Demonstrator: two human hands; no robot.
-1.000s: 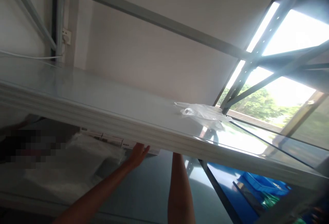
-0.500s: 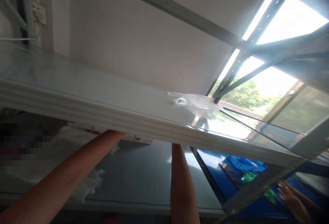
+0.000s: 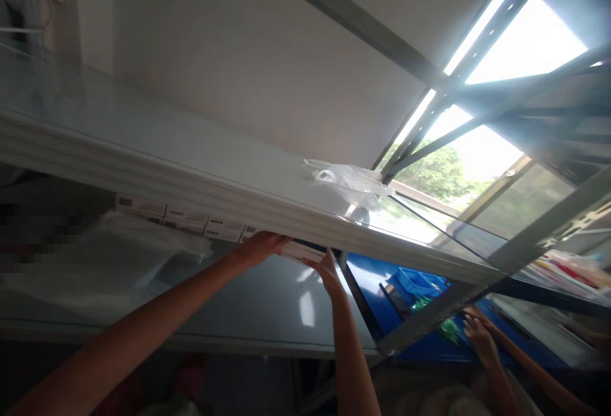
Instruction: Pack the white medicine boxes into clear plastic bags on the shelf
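Observation:
Beneath the upper shelf (image 3: 286,203), my left hand (image 3: 262,247) and my right hand (image 3: 327,271) grip a short stack of flat white boxes (image 3: 304,251) from either end. My left fingers press on its left end, my right thumb and fingers on its right end. The shelf edge hides part of the boxes and fingertips. To the left of my left hand, a row of white labelled boxes (image 3: 224,229) stands at the back of the lower shelf (image 3: 238,308). A clear plastic sheet or bag (image 3: 119,257) lies on that shelf, left of my hands.
A crumpled clear plastic bag (image 3: 351,177) lies on the upper shelf. Grey metal rack posts (image 3: 443,308) cross at the right. Beyond them are a blue table (image 3: 363,282), a blue bin (image 3: 420,281), green wrapping (image 3: 446,327) and another person's hands (image 3: 480,333).
My hands have come out from behind the upper shelf's edge and now show, holding the white boxes. The camera view has shifted, revealing more of the box row and the co-worker's arms.

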